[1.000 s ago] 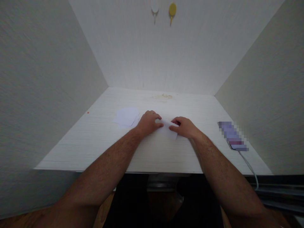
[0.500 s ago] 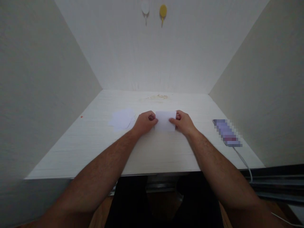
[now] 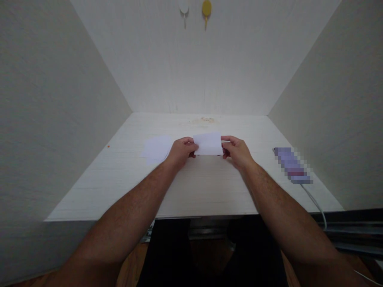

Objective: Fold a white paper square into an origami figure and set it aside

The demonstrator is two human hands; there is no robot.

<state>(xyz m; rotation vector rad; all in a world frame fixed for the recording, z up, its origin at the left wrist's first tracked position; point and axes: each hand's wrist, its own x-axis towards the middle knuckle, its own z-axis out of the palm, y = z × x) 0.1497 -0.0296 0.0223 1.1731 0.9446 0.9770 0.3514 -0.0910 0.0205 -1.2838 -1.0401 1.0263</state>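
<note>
A small white sheet of paper [image 3: 208, 143] is held between both hands, lifted a little off the white desk [image 3: 194, 187]. My left hand [image 3: 181, 150] pinches its left edge with closed fingers. My right hand [image 3: 237, 151] pinches the right edge the same way. The paper looks folded into a small rectangle and faces me. To the left of my left hand, a few more white paper pieces [image 3: 157, 148] lie flat on the desk.
A phone [image 3: 292, 164] with a white cable [image 3: 314, 203] lies at the desk's right side. Walls close the desk in at left, back and right. Two hooks, white [image 3: 184, 8] and yellow [image 3: 206, 8], hang on the back wall. A faint stain [image 3: 205, 120] marks the desk's far edge.
The paper lay pressed on the desk under both hands a second ago; both hands have since picked it up by its side edges and raised it slightly.
</note>
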